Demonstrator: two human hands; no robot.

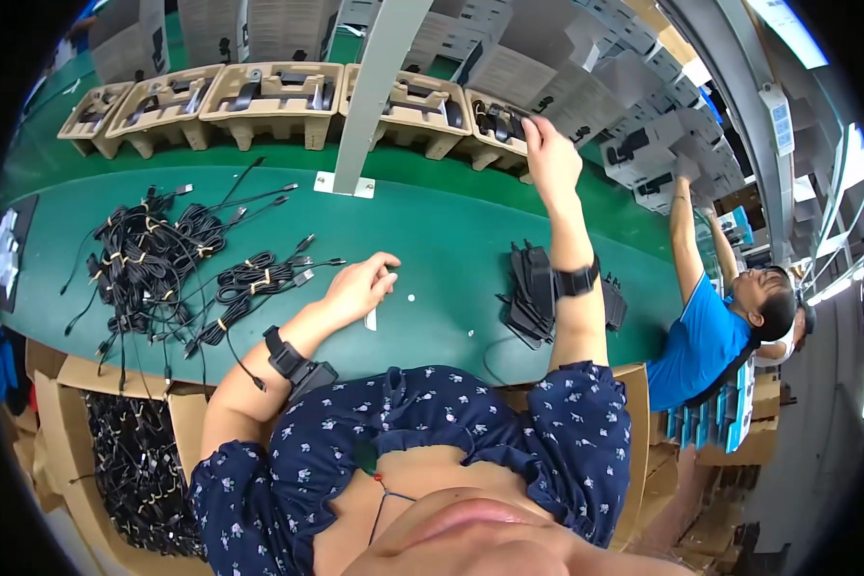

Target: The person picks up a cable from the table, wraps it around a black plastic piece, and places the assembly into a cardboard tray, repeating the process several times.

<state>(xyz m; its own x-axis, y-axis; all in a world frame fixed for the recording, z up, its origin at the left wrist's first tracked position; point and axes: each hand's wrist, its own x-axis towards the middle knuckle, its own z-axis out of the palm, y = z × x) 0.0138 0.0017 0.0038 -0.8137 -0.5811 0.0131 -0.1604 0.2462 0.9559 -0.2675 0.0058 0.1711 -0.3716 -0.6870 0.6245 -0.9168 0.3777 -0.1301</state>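
My right hand [553, 163] is stretched out over the rightmost moulded cardboard tray [483, 146], its fingers pinched at a small black part [520, 126] by the tray's edge. The part's exact kind is hidden by the fingers. Close to the middle of the green table, my left hand [360, 286] is held with its fingers curled in; what they hold, if anything, is hidden. Beside its wrist is a small white strip [371, 320]. Left of that hand are bundled black cables [254, 278] with pale ties. Flat black pieces [530, 293] are piled under my right forearm.
More moulded trays [274, 110] with black parts line the back of the table, behind a grey metal post [370, 106]. A larger cable heap [144, 250] covers the left side. An open carton of cables [72, 470] stands below. A co-worker in blue [706, 336] handles boxes at right.
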